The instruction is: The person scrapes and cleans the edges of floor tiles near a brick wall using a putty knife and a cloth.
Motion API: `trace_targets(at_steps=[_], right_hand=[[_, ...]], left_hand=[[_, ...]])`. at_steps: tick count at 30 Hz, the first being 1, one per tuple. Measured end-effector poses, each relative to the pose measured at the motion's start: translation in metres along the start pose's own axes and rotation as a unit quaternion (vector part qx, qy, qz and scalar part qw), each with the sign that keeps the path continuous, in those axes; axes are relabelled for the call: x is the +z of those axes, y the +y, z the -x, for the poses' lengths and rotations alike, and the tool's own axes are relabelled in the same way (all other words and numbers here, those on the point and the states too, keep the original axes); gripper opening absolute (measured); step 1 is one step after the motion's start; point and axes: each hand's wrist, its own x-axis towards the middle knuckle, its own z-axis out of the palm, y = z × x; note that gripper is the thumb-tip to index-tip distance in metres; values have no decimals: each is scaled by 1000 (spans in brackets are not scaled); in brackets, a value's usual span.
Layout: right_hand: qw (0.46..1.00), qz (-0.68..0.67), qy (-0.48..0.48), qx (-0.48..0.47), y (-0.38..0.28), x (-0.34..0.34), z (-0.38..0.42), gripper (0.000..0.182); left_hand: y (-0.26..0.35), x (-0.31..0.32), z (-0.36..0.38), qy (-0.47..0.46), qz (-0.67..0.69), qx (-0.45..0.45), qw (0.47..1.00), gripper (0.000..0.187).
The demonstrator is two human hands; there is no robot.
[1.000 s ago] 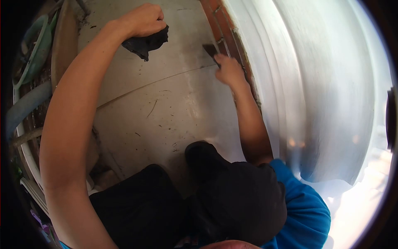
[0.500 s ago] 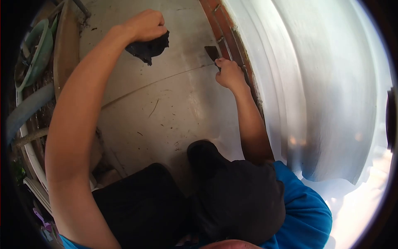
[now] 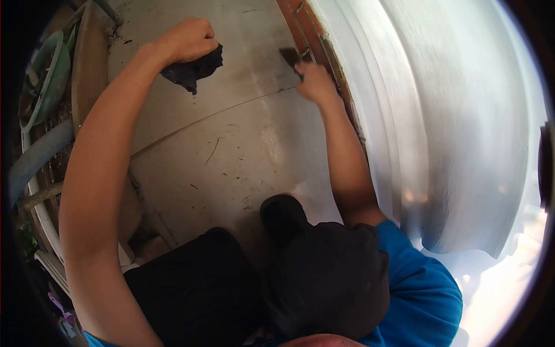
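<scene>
I look down on a scuffed concrete floor [image 3: 231, 150] meeting a brick edge [image 3: 300, 26] under a white wall; my right hand [image 3: 315, 81] grips a dark scraper [image 3: 291, 56], blade along that edge; my left hand [image 3: 188, 39], well apart, is clenched on a black rag [image 3: 193, 69].

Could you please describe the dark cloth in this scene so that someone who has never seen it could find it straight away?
Start at the grey concrete floor that fills the middle of the view, then go to its upper left, where the left hand is closed in a fist. The cloth hangs crumpled from that fist. It is the only soft, black, ragged thing there, unlike the flat dark scraper at the right hand by the brick edge.
</scene>
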Motion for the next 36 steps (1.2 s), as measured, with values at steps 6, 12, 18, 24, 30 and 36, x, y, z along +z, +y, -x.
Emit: trace_targets(at_steps=[6, 12, 18, 24, 30, 36], right_hand=[[998, 65, -12, 12, -41, -18, -89, 32], [997, 69, -21, -11, -12, -15, 16, 39], [999, 50, 2, -2, -14, -7, 4, 35], [996, 84, 1, 2, -42, -22, -123, 37], [993, 115, 10, 34, -72, -16, -172, 43], [994, 105, -40, 2, -50, -23, -80, 41]], left_hand=[[-2, 4, -3, 9, 13, 17, 1000, 28], [-4, -11, 5, 12, 1, 1, 1000, 27], [-2, 3, -4, -12, 14, -30, 999, 28], [6, 10, -17, -25, 37, -6, 999, 28], [-4, 17, -16, -12, 44, -16, 999, 29], [-13, 17, -14, -18, 46, -30, 998, 30]])
